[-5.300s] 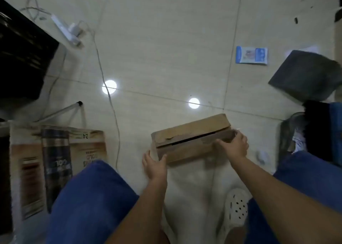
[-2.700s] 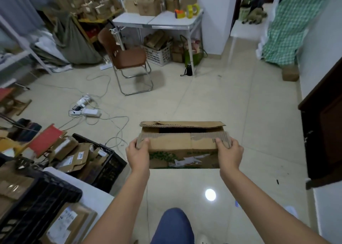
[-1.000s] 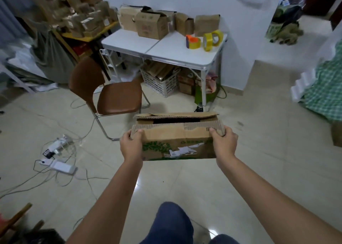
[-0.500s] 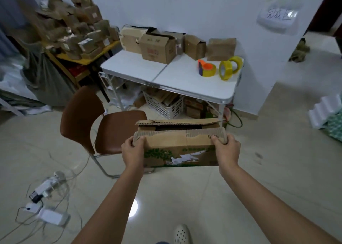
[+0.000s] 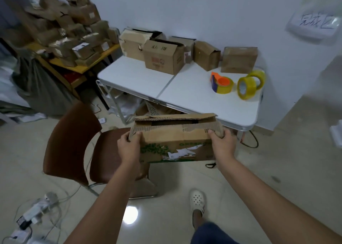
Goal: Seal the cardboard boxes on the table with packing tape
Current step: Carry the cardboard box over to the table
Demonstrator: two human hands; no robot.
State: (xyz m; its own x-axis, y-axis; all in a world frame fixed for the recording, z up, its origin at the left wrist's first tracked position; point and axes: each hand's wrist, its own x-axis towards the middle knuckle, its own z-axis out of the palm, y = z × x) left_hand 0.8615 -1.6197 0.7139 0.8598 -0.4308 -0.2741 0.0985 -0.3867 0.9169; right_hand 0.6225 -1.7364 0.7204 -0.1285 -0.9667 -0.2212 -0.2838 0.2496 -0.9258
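The left hand (image 5: pixel 129 147) and the right hand (image 5: pixel 221 144) each grip one end of the box (image 5: pixel 175 142), held in the air just before the tabletop (image 5: pixel 194 94), and its loose torn flaps could tear or bump the chair (image 5: pixel 74 142).

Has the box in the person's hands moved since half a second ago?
Yes. The box has come closer to the white table; its far flap now overlaps the table's near edge.

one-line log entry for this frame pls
phase: carrying box to table | left hand: grips box left end | right hand: grips right end | flaps: unsealed | tape rolls: on table
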